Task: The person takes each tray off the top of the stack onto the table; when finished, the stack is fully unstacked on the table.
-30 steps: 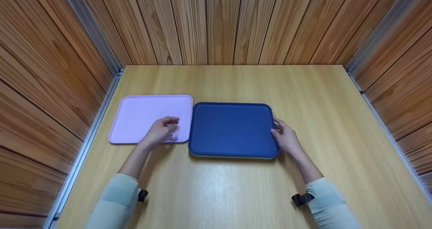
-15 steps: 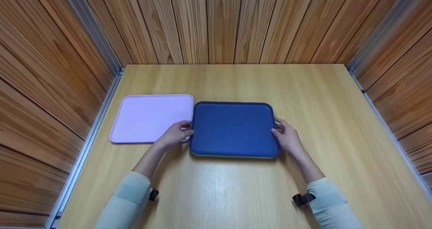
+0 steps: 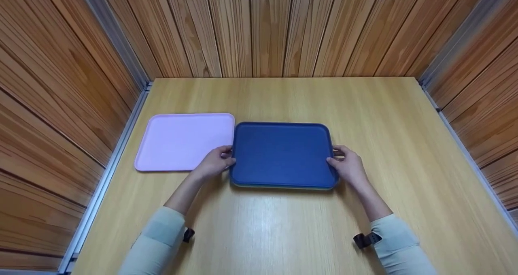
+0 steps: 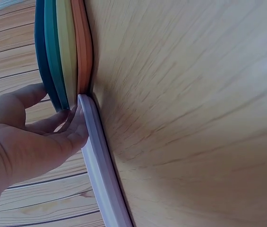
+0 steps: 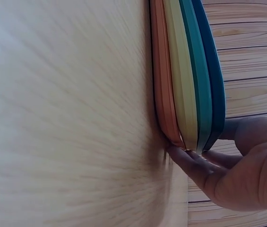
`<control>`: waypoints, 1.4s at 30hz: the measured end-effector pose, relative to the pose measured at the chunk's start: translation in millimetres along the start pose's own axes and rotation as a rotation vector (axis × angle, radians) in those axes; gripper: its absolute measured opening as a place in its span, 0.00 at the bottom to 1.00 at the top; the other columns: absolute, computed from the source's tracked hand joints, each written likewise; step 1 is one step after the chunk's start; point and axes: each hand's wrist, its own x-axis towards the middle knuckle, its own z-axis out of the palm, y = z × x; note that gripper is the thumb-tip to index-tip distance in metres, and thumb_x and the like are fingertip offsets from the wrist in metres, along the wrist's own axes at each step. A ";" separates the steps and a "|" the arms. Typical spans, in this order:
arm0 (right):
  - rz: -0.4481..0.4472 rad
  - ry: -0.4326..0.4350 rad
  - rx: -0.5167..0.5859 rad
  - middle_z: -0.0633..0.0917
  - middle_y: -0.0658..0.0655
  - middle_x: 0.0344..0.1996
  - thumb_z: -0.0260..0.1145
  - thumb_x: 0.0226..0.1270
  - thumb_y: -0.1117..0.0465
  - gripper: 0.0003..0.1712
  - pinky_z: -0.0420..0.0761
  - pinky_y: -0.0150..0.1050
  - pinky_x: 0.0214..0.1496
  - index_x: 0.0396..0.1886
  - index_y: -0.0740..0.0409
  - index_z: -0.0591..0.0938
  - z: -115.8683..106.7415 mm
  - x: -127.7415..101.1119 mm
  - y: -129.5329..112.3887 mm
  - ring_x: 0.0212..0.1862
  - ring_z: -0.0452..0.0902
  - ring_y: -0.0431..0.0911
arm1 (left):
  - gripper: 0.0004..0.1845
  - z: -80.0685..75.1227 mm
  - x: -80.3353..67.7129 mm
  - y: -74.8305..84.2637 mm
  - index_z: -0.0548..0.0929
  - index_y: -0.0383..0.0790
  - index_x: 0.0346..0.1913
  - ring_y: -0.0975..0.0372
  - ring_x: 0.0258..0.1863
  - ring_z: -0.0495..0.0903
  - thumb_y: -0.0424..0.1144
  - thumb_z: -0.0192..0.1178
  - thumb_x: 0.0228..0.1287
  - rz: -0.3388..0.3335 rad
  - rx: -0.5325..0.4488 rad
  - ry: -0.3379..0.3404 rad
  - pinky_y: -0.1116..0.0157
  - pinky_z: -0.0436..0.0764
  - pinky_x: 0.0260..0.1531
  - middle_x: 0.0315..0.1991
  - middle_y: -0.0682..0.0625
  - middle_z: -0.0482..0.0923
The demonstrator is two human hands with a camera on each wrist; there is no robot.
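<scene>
Blue tray [image 3: 282, 153]: top of a stack in the middle of the wooden table [image 3: 283, 226], right in front of me.
Left hand [image 3: 214, 163]: my thumb's on top of its left edge, fingers curled under, gripping it.
Right hand [image 3: 349, 165]: same deal on the right edge.
Stack under it: teal tray [image 5: 197, 71], yellow tray [image 5: 181, 71], orange tray [image 5: 160, 71] at the bottom.
Pink tray [image 3: 182, 141]: flat, just left of the stack, edges touching.

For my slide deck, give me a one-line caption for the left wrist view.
Left hand grips the edge of a stack of trays, beside a pink tray.
</scene>
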 end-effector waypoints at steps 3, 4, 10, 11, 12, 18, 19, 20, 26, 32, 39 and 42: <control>0.004 0.024 -0.017 0.79 0.68 0.48 0.65 0.63 0.65 0.25 0.80 0.44 0.46 0.60 0.68 0.73 -0.4 0.1 -0.8 0.48 0.78 0.57 | 0.30 -0.6 -0.7 0.1 0.64 0.29 0.68 0.52 0.55 0.73 0.35 0.57 0.65 -0.004 0.001 0.005 0.59 0.76 0.51 0.58 0.37 0.72; 0.009 0.032 -0.023 0.80 0.67 0.46 0.65 0.63 0.65 0.25 0.80 0.41 0.44 0.58 0.68 0.74 -0.4 0.0 -1.0 0.46 0.79 0.56 | 0.29 -0.6 -0.9 -0.1 0.64 0.29 0.67 0.52 0.55 0.73 0.35 0.57 0.65 -0.007 -0.002 0.007 0.59 0.76 0.51 0.58 0.37 0.72; 0.040 0.077 -0.035 0.81 0.62 0.39 0.68 0.59 0.65 0.21 0.77 0.32 0.31 0.52 0.68 0.79 -2.0 -0.7 -1.6 0.37 0.79 0.48 | 0.28 1.3 0.1 -1.3 0.64 0.28 0.68 0.51 0.56 0.73 0.34 0.55 0.67 -0.007 -0.055 0.002 0.59 0.76 0.52 0.58 0.36 0.72; 0.039 0.085 -0.036 0.81 0.62 0.38 0.68 0.59 0.65 0.20 0.77 0.32 0.30 0.51 0.68 0.80 -2.4 -0.8 -1.7 0.36 0.79 0.48 | 0.27 1.3 0.5 -1.4 0.64 0.28 0.67 0.52 0.55 0.73 0.34 0.54 0.68 -0.005 -0.061 0.004 0.59 0.76 0.51 0.58 0.36 0.72; 0.034 0.092 -0.041 0.82 0.62 0.38 0.68 0.59 0.65 0.20 0.77 0.32 0.29 0.50 0.68 0.80 -2.7 -0.8 -1.6 0.35 0.79 0.47 | 0.26 1.4 1.0 -1.3 0.64 0.28 0.67 0.53 0.54 0.74 0.34 0.53 0.69 0.001 -0.070 0.003 0.60 0.76 0.51 0.58 0.36 0.72; 0.024 0.112 -0.036 0.84 0.61 0.35 0.68 0.58 0.64 0.18 0.77 0.30 0.28 0.48 0.68 0.82 -2.5 -1.4 -1.5 0.34 0.79 0.45 | 0.22 0.8 2.6 -3.3 0.66 0.26 0.65 0.57 0.35 0.75 0.30 0.45 0.70 0.012 -0.123 0.002 0.68 0.74 0.32 0.44 0.40 0.76; 0.025 0.114 -0.030 0.84 0.61 0.35 0.68 0.59 0.64 0.18 0.78 0.30 0.28 0.48 0.68 0.82 -2.9 -1.4 -1.8 0.33 0.78 0.44 | 0.22 0.9 3.0 -3.2 0.67 0.26 0.65 0.56 0.33 0.74 0.30 0.45 0.70 0.008 -0.127 0.005 0.69 0.72 0.30 0.42 0.42 0.76; 0.026 0.116 -0.025 0.84 0.61 0.35 0.68 0.59 0.64 0.18 0.78 0.30 0.27 0.48 0.68 0.82 -3.3 -1.2 -2.1 0.33 0.78 0.44 | 0.22 1.2 3.5 -3.2 0.67 0.26 0.64 0.56 0.31 0.73 0.29 0.44 0.70 0.005 -0.134 0.005 0.70 0.71 0.28 0.40 0.43 0.75; 0.040 0.115 -0.018 0.84 0.61 0.36 0.65 0.62 0.65 0.18 0.78 0.29 0.29 0.50 0.68 0.80 -7.7 -0.2 -1.9 0.32 0.79 0.43 | 0.22 3.0 5.3 -0.7 0.68 0.27 0.64 0.57 0.36 0.74 0.30 0.47 0.69 0.003 -0.097 0.013 0.66 0.74 0.34 0.43 0.42 0.75; 0.056 0.096 0.019 0.84 0.63 0.37 0.61 0.65 0.64 0.18 0.78 0.30 0.32 0.53 0.67 0.77 -14.3 -0.8 0.7 0.35 0.80 0.46 | 0.24 3.4 6.5 0.3 0.69 0.32 0.65 0.54 0.51 0.75 0.33 0.53 0.66 -0.013 -0.005 0.031 0.60 0.76 0.48 0.53 0.40 0.75; 0.098 -0.008 0.172 0.83 0.63 0.37 0.61 0.68 0.64 0.23 0.80 0.33 0.32 0.60 0.67 0.71 -20.7 -2.4 4.9 0.33 0.80 0.44 | 0.30 7.1 7.2 -0.3 0.68 0.34 0.66 0.54 0.51 0.73 0.34 0.60 0.60 -0.045 0.086 0.074 0.58 0.75 0.51 0.53 0.42 0.74; 0.116 -0.086 0.191 0.82 0.62 0.37 0.64 0.66 0.63 0.29 0.80 0.36 0.29 0.64 0.65 0.67 -23.8 -4.4 5.5 0.31 0.81 0.44 | 0.31 9.0 7.5 0.6 0.68 0.34 0.66 0.55 0.50 0.73 0.34 0.62 0.59 -0.056 0.134 0.094 0.58 0.73 0.52 0.52 0.43 0.75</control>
